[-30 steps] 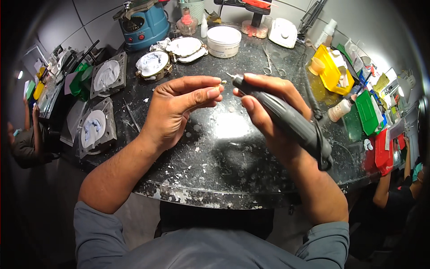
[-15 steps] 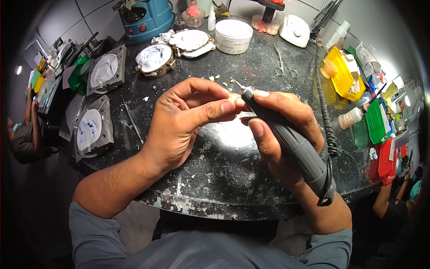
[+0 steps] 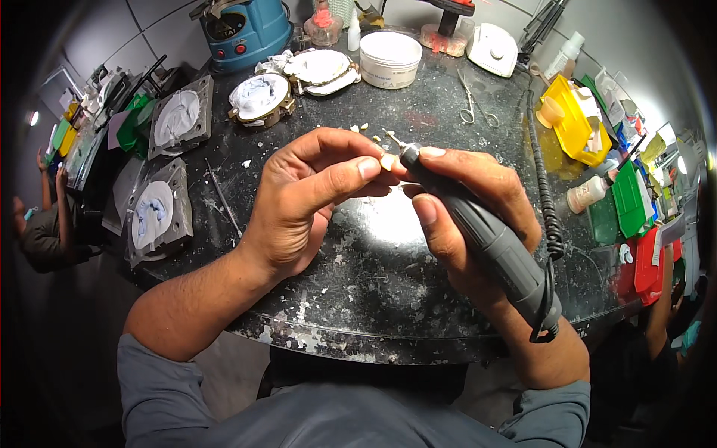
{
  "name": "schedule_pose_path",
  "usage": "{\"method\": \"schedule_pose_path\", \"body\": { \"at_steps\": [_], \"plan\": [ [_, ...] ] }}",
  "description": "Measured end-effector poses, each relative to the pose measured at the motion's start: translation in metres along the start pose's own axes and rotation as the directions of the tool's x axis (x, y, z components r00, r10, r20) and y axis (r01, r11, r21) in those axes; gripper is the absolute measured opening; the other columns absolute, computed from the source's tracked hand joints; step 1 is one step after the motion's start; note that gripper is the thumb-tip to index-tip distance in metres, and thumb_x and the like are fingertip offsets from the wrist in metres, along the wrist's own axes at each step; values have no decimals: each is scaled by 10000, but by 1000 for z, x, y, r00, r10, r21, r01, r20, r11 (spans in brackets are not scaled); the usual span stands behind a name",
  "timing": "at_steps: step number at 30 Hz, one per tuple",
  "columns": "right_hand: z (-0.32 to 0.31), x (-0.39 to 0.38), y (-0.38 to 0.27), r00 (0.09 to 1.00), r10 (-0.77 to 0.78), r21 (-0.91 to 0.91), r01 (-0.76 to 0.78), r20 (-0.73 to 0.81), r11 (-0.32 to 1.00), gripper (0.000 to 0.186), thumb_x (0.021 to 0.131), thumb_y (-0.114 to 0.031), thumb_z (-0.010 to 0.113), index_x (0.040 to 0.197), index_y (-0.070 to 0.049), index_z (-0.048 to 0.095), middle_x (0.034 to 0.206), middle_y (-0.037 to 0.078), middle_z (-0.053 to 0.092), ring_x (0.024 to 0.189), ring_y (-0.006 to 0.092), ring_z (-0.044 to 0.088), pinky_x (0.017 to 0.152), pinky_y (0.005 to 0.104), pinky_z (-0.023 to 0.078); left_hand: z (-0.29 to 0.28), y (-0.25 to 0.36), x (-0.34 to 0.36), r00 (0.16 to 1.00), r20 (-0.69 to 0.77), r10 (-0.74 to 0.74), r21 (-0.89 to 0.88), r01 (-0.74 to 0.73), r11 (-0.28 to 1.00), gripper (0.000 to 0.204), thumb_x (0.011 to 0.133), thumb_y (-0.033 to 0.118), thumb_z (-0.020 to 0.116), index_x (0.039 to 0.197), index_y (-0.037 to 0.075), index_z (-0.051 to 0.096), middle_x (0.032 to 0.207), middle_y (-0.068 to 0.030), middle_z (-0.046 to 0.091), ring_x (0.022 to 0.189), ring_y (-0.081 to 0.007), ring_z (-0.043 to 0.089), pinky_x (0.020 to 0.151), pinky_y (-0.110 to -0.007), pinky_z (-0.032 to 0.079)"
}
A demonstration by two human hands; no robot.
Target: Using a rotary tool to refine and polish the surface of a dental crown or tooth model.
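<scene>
Grey handpiece (image 3: 478, 231) gripped in right hand (image 3: 467, 216); left hand (image 3: 306, 198) pinches small pale piece (image 3: 387, 161) over bare speckled bench (image 3: 388, 291) middle.

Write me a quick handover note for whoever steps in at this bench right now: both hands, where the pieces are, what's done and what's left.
Left hand: pinches a small pale piece between thumb and forefinger.
Right hand: grips the grey rotary handpiece, its tip at the piece; coiled cord trails right.
Both are held above the dark round bench, which is speckled with pale chips.
Behind: metal flasks with white plaster, scissors, a white tub.
Done: piece held, tool at it. Left: finishing it; how far along cannot be told.
</scene>
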State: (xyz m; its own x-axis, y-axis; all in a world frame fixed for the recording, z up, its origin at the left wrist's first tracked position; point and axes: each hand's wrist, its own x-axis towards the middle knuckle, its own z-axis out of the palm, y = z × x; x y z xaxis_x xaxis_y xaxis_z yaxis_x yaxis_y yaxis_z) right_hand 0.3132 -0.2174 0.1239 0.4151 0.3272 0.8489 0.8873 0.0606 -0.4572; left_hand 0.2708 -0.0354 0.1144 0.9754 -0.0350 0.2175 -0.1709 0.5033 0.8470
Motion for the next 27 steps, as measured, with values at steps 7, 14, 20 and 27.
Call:
{"method": "schedule_pose_path", "body": {
  "at_steps": [7, 14, 20, 27],
  "plan": [
    [2, -1, 1, 1000, 23, 14, -23, 12, 1000, 353, 730, 22, 708, 1064, 44, 597, 953, 141, 652, 808, 185, 647, 708, 267, 514, 3, -1, 1, 995, -103, 9, 77, -1, 997, 141, 841, 66, 632, 973, 25, 602, 931, -91, 650, 820, -174, 638, 809, -319, 520],
    [-1, 2, -3, 1000, 27, -12, -27, -8, 1000, 338, 737, 19, 703, 1059, 38, 603, 943, 138, 651, 813, 177, 648, 718, 258, 511, 1, 2, 0, 995, -57, -82, -8, 82, 997, 171, 849, 52, 637, 998, -32, 651, 950, -151, 677, 910, -221, 664, 857, -332, 526],
    [-4, 4, -3, 1000, -30, -75, 31, 3, 997, 357, 732, 23, 702, 1073, 34, 598, 946, 138, 651, 814, 178, 652, 715, 259, 517, 2, 3, 1, 997, -39, -72, 23, 73, 997, 171, 842, 48, 644, 994, -29, 652, 953, -156, 677, 917, -231, 664, 871, -343, 526],
    [-9, 1, -17, 985, 157, -41, -155, 66, 987, 296, 808, -66, 631, 1079, 23, 550, 998, 148, 622, 897, 194, 623, 797, 294, 492, -2, 4, 2, 997, -41, -64, -66, 61, 996, 136, 847, 50, 640, 971, -5, 623, 944, -150, 677, 900, -214, 668, 832, -314, 545]
  ]
}}
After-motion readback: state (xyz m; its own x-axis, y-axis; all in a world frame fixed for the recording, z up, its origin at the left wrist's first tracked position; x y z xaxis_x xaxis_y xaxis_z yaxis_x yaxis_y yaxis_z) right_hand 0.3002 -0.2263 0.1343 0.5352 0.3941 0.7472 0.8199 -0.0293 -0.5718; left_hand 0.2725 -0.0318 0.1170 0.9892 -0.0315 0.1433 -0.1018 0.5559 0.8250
